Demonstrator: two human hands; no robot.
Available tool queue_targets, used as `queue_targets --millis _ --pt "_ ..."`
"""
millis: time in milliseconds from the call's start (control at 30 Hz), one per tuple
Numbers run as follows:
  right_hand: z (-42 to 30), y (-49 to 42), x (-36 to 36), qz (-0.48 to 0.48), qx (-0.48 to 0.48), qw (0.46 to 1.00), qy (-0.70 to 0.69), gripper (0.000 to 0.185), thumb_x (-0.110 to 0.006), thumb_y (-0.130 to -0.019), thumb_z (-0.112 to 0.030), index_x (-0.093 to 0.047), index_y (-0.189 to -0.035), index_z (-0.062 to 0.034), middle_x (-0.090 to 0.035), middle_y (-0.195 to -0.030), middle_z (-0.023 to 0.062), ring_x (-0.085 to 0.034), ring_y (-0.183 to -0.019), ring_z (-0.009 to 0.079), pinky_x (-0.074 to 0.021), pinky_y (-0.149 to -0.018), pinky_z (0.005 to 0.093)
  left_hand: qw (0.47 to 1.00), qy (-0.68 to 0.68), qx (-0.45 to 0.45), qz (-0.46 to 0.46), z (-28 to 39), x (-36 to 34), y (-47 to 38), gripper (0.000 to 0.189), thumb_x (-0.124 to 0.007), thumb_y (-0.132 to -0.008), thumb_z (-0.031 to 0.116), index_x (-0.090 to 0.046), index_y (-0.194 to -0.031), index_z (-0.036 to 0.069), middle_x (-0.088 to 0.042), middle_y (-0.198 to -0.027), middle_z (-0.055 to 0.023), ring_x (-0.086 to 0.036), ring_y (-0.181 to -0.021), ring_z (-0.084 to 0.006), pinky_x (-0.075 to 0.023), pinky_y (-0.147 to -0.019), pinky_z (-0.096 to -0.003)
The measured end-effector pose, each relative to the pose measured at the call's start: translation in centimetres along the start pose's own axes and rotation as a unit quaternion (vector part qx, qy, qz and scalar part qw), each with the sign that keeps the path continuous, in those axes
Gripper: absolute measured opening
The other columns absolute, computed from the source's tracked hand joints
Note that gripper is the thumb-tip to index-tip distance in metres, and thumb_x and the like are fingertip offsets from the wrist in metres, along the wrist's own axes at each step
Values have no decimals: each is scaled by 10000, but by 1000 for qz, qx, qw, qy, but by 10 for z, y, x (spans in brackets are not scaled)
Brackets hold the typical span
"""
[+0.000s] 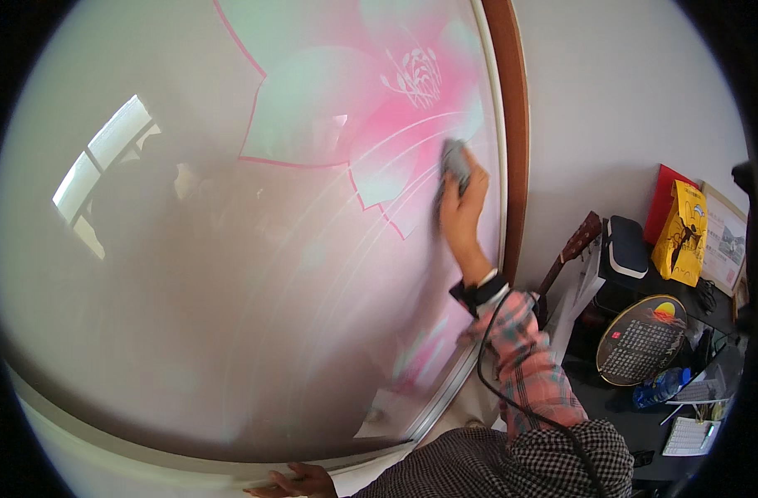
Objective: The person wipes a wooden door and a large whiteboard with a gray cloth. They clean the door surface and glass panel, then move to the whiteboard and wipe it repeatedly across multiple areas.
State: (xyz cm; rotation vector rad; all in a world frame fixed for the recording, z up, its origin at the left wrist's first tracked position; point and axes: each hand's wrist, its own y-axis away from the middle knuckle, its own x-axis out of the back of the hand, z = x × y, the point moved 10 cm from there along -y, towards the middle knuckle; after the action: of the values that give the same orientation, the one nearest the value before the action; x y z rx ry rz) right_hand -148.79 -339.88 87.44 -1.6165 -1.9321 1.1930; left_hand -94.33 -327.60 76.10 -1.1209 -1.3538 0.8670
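Observation:
A grey cloth point(457, 163) is bunched in my right hand point(463, 208), pressed to a glossy panel point(261, 261) like a wardrobe sliding door. Printed on the panel is a large pink and pale green flower point(379, 143), and the cloth lies just below its white stamens, near the right edge. A black strap with a cable circles my right wrist. At the bottom of the view my left hand point(299, 480) is partly cut off, its fingers apart beside the panel's pale frame point(186, 464). Nothing shows in its grasp.
Brown wooden trim point(510, 124) borders the panel. To the right, a guitar headstock point(581, 233) leans near a dark desk holding a navy case point(627, 246), a yellow bag point(683, 233), a round fan point(642, 339) bearing writing, a blue bottle point(661, 387) and a white keyboard point(690, 436).

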Motion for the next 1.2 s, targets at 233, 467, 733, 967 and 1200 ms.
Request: queue_targets --millis 233,467,733,967,1200 --pt "-70 152 5 -137 26 986 -95 650 -536 -747 41 -549 -1386 -79 -518 -1329 240 -439 -1279 435 -314 -1118 538 1000 6 -17 -23 12 3 -11 565 -451 -1043 15 -190 -1543 -25 63 -1619 -357 -29 -1502 -551 -148 -1185 -672" --pt "20 156 14 -212 66 975 -24 689 -563 -712 32 -557 -1382 -129 -521 -1337 239 -446 -1273 426 -348 -1099 545 999 -1 -40 -13 16 2 -11 553 -440 -1053 34 -171 -1532 -34 35 -1609 -354 -39 -1490 -560 -180 -1185 -671" --pt "82 94 36 -37 -83 996 23 530 -506 -881 41 -493 -1409 9 -514 -1290 259 -470 -1202 423 -338 -1098 490 964 -261 -36 -39 21 -2 -1 607 -470 -1070 210 -284 -1325 -309 -266 -1485 -459 -366 -1307 -655 -440 -1124 -579" --pt "50 129 29 -117 6 992 -52 626 -504 -763 28 -555 -1379 -70 -460 -1378 278 -433 -1282 438 -335 -1118 527 985 -169 -28 1 13 -1 5 556 -528 -1051 259 -342 -1437 -95 -231 -1526 -421 -313 -1370 -598 -347 -1065 -664" --pt "212 13 42 -22 -44 998 25 517 -558 -896 49 -521 -1407 -18 -521 -1345 201 -498 -1254 366 -359 -1118 425 981 -193 -26 -19 -23 -3 34 579 -533 -1050 257 -313 -1456 -92 -220 -1537 -414 -313 -1377 -591 -356 -1067 -653"
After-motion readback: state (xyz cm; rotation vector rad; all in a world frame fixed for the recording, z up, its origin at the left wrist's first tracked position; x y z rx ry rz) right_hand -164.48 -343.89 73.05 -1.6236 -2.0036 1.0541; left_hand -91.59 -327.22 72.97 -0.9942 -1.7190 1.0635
